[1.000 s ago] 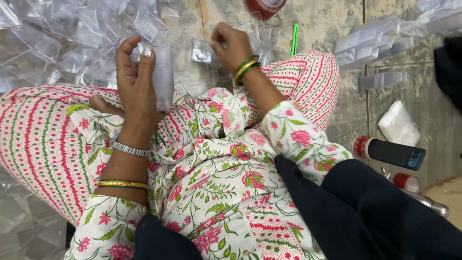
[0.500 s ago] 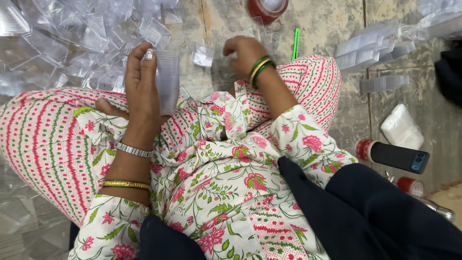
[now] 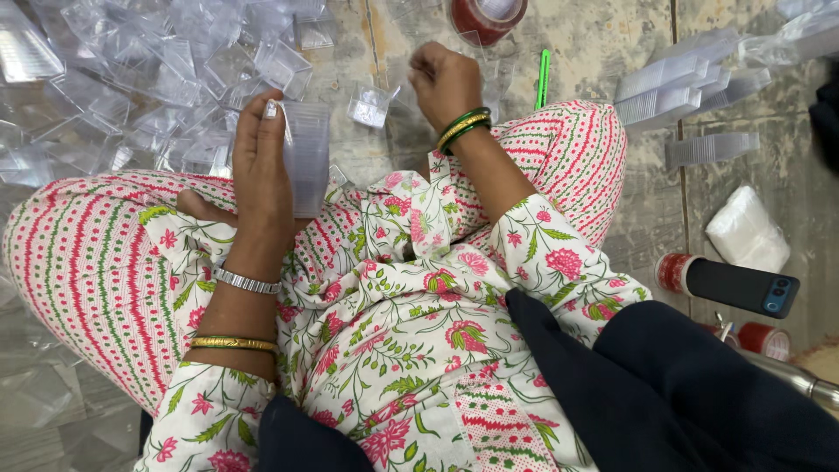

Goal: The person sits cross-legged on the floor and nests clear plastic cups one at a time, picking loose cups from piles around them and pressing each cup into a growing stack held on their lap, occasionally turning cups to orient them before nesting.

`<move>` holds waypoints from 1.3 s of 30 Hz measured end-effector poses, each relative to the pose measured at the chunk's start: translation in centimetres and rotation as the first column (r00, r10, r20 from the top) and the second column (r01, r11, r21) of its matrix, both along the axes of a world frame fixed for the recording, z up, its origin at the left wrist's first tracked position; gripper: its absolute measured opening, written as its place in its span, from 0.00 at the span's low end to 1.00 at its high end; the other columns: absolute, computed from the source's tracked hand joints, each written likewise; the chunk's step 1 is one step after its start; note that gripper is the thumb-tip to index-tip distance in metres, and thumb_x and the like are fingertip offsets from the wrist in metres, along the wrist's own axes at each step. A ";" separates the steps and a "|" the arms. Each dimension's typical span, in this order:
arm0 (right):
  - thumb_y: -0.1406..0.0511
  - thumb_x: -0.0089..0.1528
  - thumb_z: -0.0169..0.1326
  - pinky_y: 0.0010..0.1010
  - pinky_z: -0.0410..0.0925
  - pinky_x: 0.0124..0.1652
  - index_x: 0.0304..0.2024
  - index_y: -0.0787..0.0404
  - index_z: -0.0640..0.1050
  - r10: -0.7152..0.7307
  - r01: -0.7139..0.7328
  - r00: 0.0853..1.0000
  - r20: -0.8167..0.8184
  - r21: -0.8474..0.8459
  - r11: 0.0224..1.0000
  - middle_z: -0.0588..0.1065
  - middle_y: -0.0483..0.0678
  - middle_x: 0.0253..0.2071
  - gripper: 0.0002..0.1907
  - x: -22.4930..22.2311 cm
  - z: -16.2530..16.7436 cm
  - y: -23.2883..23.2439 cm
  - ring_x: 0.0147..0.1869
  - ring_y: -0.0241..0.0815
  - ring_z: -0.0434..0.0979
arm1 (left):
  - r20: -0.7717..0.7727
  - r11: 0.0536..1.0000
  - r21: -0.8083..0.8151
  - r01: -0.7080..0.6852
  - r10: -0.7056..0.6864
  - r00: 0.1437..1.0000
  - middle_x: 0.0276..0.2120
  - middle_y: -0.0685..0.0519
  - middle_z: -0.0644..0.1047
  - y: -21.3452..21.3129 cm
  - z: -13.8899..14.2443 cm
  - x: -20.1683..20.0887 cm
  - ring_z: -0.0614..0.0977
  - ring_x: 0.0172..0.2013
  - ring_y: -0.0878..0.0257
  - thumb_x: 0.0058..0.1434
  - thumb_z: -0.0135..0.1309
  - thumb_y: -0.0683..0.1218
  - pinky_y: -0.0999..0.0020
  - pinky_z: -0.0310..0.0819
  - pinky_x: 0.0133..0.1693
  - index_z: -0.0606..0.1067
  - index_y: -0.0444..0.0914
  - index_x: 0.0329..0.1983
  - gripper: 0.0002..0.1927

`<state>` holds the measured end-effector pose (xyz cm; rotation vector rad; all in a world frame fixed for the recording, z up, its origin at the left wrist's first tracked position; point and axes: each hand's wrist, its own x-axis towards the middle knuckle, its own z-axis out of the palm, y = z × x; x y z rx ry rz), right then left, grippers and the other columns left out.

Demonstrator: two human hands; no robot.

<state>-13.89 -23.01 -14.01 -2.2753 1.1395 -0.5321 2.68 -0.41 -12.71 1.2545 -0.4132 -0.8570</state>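
Nearest the camera is a lap in floral cloth, legs crossed on the floor [image 3: 629,52]. Over the left knee, the left hand [image 3: 260,166] has its fingers wrapped round a stack of clear plastic cups [image 3: 306,157], held upright. Farther out, the right hand [image 3: 446,83] is curled loosely over small clear lids [image 3: 371,105]; whether it grips one, I cannot tell. A heap of clear containers [image 3: 131,70] lies beyond.

Left hand [image 3: 262,170] raised upright over the lap, fingers wrapped closed. Right hand [image 3: 444,83] extended forward, knuckles up, fingers curled under; forearm angled inward.
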 end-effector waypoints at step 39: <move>0.65 0.51 0.70 0.47 0.70 0.54 0.47 0.52 0.81 0.265 -0.308 0.869 -0.418 -0.038 0.951 0.68 0.52 0.54 0.21 2.8 -2.8 1.9 0.56 0.58 0.73 | -0.498 0.881 -0.334 0.334 -0.466 0.731 0.60 0.46 0.76 0.5 2.3 1.5 0.80 0.54 0.56 0.70 0.34 0.70 0.57 0.79 0.54 0.64 0.35 0.73 0.42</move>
